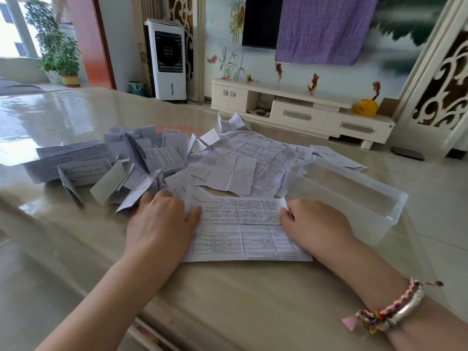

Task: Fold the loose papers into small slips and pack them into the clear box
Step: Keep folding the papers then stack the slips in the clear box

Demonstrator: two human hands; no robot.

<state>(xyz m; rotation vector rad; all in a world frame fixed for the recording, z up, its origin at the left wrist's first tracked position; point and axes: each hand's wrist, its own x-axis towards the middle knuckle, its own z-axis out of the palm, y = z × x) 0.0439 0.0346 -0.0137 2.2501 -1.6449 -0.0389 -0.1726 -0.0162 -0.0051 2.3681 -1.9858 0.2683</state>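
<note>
A printed, creased paper sheet (pixel 243 229) lies flat on the table in front of me. My left hand (pixel 159 224) rests on its left edge, thumb on the paper, fingers hidden under the knuckles. My right hand (pixel 316 224) holds its right edge, fingertips curled at the paper's upper right corner. Behind lies a heap of loose unfolded papers (pixel 253 158), and to the left a pile of folded slips (pixel 131 168). The clear box (pixel 379 211) stands to the right of the sheet, with nothing visible inside.
The glossy beige table (pixel 228 300) has its near edge just below my forearms. A long folded leaflet (pixel 71 158) lies at the far left of the pile. Beyond the table are a white TV cabinet (pixel 304 110) and an air cooler (pixel 168 59).
</note>
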